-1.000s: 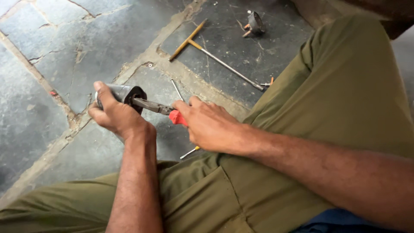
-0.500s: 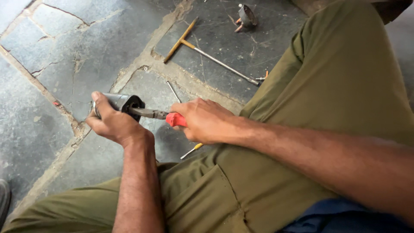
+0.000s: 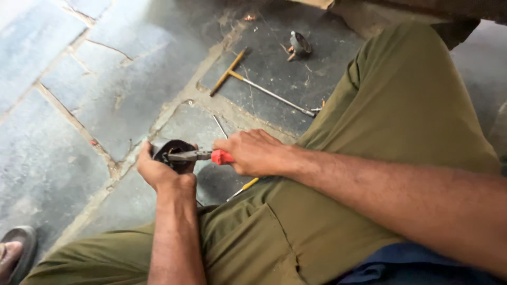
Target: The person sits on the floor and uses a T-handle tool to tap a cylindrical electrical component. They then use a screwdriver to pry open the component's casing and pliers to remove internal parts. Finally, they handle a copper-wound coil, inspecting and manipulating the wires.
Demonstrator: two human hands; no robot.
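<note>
Nearest the camera, olive trousers over bent knees, a strip of blue shirt at the lower right edge, and at the bottom-left corner a dark sandal on the stone. No packages, labels or signs visible anywhere in view.

Just above the knees, left hand curled tight around a small dark cylindrical part — fingers wrapped behind and under it, thumb along the near side, open round end turned up and toward the right. Black outside, hollow-looking, with a paler rim; inner detail too dark to tell.

Right beside it, right hand clenched into a fist on the red handles of a pair of pliers (only a short stub of red showing past the knuckles). Grey metal nose reaching left into the mouth of the part, touching or inside its rim; whether gripping anything there, cannot tell.

Under the right wrist, a thin tool with a yellow handle lying on the floor, mostly hidden by the trouser leg. Just beyond the hands, a slim metal rod flat on the grey stone floor.

Farther off — a T-handled wrench with a wooden crossbar and long steel shaft, lying diagonally on a darker slab. Farthest, near the top, a small grey metal piece with orange bits beside it.
</note>
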